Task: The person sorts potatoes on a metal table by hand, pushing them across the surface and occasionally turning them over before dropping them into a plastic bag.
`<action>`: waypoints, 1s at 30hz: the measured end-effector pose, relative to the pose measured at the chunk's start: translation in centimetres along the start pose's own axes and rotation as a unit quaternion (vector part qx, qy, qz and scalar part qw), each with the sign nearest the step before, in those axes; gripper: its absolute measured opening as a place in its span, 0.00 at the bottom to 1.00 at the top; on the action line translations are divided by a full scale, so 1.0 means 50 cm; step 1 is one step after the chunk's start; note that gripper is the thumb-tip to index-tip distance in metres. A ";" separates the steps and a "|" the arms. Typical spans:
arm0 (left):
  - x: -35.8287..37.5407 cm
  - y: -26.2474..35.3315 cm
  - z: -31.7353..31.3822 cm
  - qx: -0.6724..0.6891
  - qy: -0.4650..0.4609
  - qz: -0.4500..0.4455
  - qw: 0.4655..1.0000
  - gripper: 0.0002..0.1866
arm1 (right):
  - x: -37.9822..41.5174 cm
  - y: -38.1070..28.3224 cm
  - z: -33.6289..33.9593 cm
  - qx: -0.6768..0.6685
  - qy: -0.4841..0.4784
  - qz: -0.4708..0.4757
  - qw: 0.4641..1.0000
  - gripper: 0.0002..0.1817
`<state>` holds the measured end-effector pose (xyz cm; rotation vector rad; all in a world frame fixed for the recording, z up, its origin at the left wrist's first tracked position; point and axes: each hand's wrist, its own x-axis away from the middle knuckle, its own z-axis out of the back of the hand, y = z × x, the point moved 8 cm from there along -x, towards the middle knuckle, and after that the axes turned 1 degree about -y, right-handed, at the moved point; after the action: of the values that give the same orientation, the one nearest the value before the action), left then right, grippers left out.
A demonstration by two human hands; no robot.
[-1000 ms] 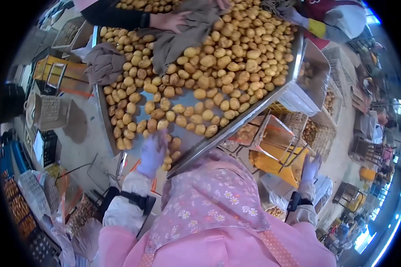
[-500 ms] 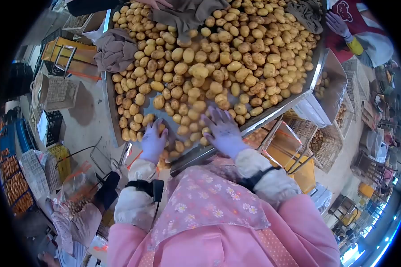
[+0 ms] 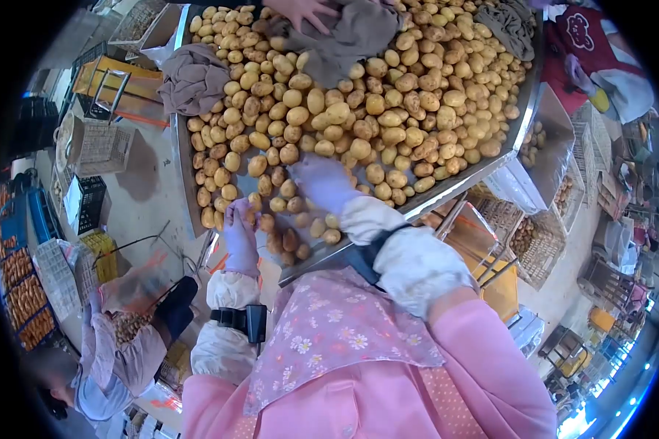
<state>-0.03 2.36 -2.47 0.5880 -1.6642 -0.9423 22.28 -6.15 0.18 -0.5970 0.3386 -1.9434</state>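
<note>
Many yellow-brown potatoes (image 3: 417, 110) are heaped on a metal-edged sorting table (image 3: 483, 174). My left hand (image 3: 240, 238), in a pale purple glove, is at the table's near left edge, its fingers curled around a potato (image 3: 252, 217). My right hand (image 3: 321, 179), gloved the same way, reaches in over the potatoes near the middle. It is smeared by motion, and its fingers cannot be made out. Several potatoes (image 3: 290, 240) lie blurred between my hands at the near corner.
Across the table, another person's hand (image 3: 304, 11) rests on a grey-brown cloth (image 3: 355, 40). Bunched cloths lie at the left (image 3: 192, 79) and right corners. A lined box (image 3: 545, 139) and a wicker crate (image 3: 538, 245) stand at right. Another person in dark red (image 3: 582, 44) is at far right.
My right hand has moved left and farther in over the table. My left hand has shifted slightly left and curled its fingers. The far cloth has moved right, with a person's hand on it.
</note>
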 end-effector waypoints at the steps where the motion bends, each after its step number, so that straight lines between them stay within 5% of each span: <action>1: -0.004 -0.007 0.015 -0.017 0.010 0.000 1.000 0.09 | 0.037 0.023 0.017 -0.107 0.143 0.087 0.980 0.15; 3: 0.015 -0.002 0.020 -0.028 0.008 0.020 0.999 0.09 | 0.184 0.075 0.138 -0.135 0.222 0.007 0.966 0.16; 6: 0.059 -0.025 0.009 0.008 -0.052 0.053 0.997 0.10 | 0.473 0.279 0.163 -0.267 0.253 -0.285 0.885 0.17; 9: 0.091 -0.071 -0.094 0.001 -0.132 0.085 0.988 0.16 | 0.656 0.374 0.149 0.156 0.228 -0.277 0.921 0.18; 11: 0.162 -0.076 -0.224 -0.109 -0.245 0.051 0.962 0.14 | 0.611 0.329 0.132 -0.251 0.355 -0.254 0.864 0.23; 12: 0.171 -0.151 -0.284 0.041 -0.297 0.249 0.921 0.13 | 0.542 0.284 0.095 -0.489 0.294 -0.279 0.772 0.25; 13: 0.233 -0.101 -0.352 -0.073 -0.328 0.191 0.922 0.17 | 0.470 0.227 0.054 -0.693 0.214 -0.285 0.627 0.27; 14: 0.258 -0.070 -0.385 -0.245 -0.405 -0.218 0.853 0.21 | 0.422 0.195 0.064 -0.525 0.188 -0.212 0.802 0.24; 15: 0.268 -0.057 -0.403 -0.331 -0.433 -0.096 0.833 0.22 | 0.393 0.155 0.065 -0.324 0.153 -0.125 0.925 0.20; 16: 0.278 -0.035 -0.410 -0.410 -0.449 0.027 0.794 0.22 | 0.392 0.154 0.072 -0.327 0.156 -0.122 0.924 0.20; 18: 0.219 0.016 -0.375 -0.410 -0.427 -0.286 0.754 0.21 | 0.398 0.193 0.091 -0.264 0.126 -0.200 0.935 0.14; 20: 0.118 0.070 -0.268 -0.532 -0.233 -0.365 0.728 0.26 | 0.411 0.276 0.091 -0.345 0.139 -0.221 0.901 0.10; 22: 0.003 0.007 -0.121 -0.690 -0.049 -0.362 0.625 0.30 | 0.444 0.356 0.120 -0.397 0.239 -0.342 0.817 0.10; 24: 0.018 -0.008 -0.129 -0.664 -0.045 -0.370 0.648 0.30 | 0.396 0.278 0.195 -0.075 0.381 -0.170 0.906 0.14; 26: 0.054 -0.008 -0.140 -0.641 -0.046 -0.377 0.667 0.30 | 0.367 0.240 0.150 -0.089 0.255 -0.178 0.946 0.20; 28: 0.104 -0.020 -0.172 -0.642 -0.180 -0.328 0.669 0.30 | 0.420 0.216 0.141 -0.200 0.272 -0.156 0.928 0.23; 30: 0.097 -0.034 -0.121 -0.638 -0.196 -0.316 0.675 0.30 | 0.571 0.287 0.141 -0.155 0.338 -0.225 0.901 0.24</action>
<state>4.16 -4.09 -0.51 -0.0921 -0.6705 -2.5268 27.13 -37.88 6.47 -0.1730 1.0379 -2.5391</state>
